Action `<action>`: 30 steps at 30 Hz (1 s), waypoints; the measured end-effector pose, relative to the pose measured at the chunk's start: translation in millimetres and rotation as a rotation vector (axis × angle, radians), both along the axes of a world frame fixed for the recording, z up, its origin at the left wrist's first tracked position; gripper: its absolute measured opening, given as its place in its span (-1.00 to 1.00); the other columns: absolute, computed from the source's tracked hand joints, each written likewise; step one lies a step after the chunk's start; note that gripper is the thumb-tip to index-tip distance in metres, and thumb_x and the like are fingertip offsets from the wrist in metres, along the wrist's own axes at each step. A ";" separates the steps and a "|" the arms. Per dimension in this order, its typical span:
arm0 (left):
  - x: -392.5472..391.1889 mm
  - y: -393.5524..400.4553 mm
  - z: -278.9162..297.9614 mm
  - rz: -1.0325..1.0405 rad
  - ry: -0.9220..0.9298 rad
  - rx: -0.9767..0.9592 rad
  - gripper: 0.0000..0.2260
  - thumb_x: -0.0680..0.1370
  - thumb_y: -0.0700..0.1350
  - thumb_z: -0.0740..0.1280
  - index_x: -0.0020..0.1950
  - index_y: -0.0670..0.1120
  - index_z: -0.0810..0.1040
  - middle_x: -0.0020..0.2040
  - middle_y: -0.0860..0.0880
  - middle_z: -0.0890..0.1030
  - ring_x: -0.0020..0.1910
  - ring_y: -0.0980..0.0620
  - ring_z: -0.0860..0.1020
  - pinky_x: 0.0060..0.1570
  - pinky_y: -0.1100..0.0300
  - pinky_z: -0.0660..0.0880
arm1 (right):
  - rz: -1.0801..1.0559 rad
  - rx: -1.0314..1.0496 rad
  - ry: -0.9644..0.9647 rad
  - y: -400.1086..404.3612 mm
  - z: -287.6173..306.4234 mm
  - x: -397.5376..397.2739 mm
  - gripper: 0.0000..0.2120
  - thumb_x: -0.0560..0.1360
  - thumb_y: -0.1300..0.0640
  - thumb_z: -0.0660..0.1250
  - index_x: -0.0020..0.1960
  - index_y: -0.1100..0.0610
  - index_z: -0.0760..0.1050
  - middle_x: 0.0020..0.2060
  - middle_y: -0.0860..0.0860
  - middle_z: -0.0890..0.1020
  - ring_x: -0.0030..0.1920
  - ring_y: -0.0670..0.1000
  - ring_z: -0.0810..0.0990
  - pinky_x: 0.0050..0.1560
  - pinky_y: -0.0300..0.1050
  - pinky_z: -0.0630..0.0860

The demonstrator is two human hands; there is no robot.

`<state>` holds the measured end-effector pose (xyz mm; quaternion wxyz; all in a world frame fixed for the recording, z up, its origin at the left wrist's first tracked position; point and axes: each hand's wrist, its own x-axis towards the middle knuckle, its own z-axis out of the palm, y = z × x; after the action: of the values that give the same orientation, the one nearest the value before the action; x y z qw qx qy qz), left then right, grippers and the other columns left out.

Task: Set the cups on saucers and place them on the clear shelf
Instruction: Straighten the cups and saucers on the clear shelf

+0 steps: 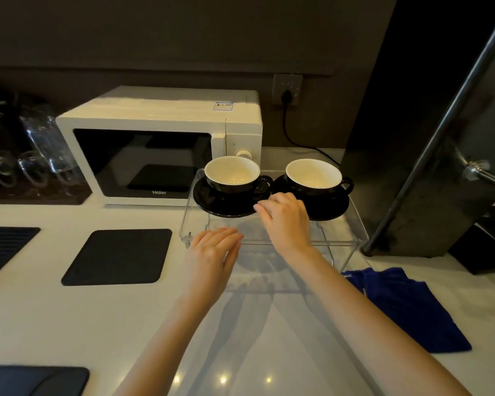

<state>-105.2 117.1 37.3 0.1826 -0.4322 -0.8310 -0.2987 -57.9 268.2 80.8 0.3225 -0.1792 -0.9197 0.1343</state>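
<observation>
On top of the clear shelf (337, 232), just right of the white Haier microwave (160, 144), two black cups with cream insides sit on black saucers: the left cup (235, 175) on the left saucer (226, 200), the right cup (315, 177) on the right saucer (332, 204). The right hand (286, 221) hovers over the shelf's front, fingers loosely spread near the saucers' inner rims, grasping nothing; the left hand (212, 252) lies open and empty at the shelf's front left corner; a blue cloth (406, 307) lies right of the shelf.
</observation>
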 end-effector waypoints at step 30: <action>7.0 -2.4 11.9 0.018 -0.029 -0.040 -0.77 0.51 -0.05 0.22 0.02 -0.06 0.64 0.03 -0.02 0.68 0.03 0.00 0.63 0.09 0.20 0.34 | 0.071 -0.215 -0.151 6.4 9.8 7.8 -0.68 0.49 0.06 0.30 0.22 0.12 0.48 0.18 0.08 0.54 0.22 0.06 0.43 0.19 -0.06 0.36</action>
<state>-98.2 114.7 49.2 0.1643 -0.4240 -0.8433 -0.2866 -50.0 274.6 90.6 0.2265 -0.1897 -0.9273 0.2298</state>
